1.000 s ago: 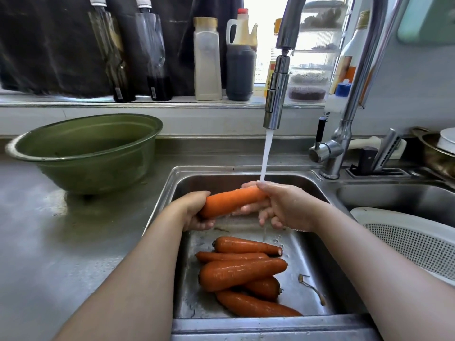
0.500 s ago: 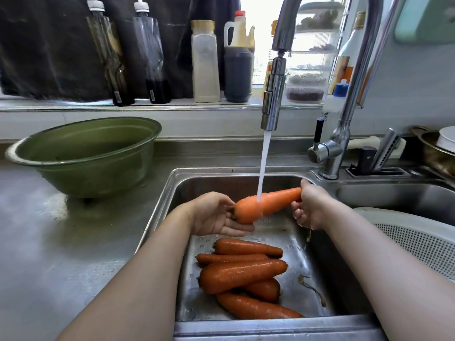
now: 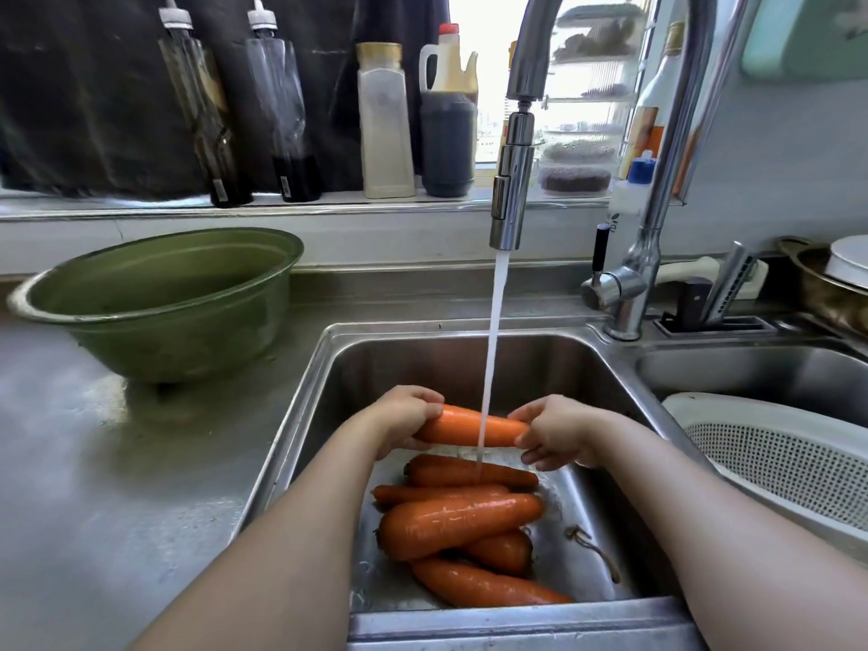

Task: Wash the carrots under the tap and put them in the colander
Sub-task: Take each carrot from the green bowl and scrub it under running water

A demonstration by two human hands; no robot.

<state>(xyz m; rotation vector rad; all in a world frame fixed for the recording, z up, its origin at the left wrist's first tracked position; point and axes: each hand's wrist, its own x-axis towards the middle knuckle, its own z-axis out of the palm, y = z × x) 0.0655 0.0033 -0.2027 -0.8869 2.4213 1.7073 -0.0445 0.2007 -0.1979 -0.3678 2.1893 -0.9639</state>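
Note:
An orange carrot (image 3: 462, 427) lies level under the running stream from the tap (image 3: 512, 199). My left hand (image 3: 406, 422) grips its left end and my right hand (image 3: 556, 432) grips its right end. Several more wet carrots (image 3: 458, 523) are piled on the floor of the steel sink (image 3: 338, 392), just below my hands. The white colander (image 3: 775, 453) sits in the right basin, and no carrot shows in the part of it that is in view.
A green bowl (image 3: 159, 303) stands on the steel counter at the left. Bottles (image 3: 385, 124) line the window ledge behind the sink. A knife block (image 3: 714, 307) and dishes (image 3: 840, 274) sit at the back right. A bit of root string (image 3: 592, 547) lies in the sink.
The carrot has dropped lower and gone from tilted to level. My left hand has closed round its left end, and my right hand has slid in along its right end.

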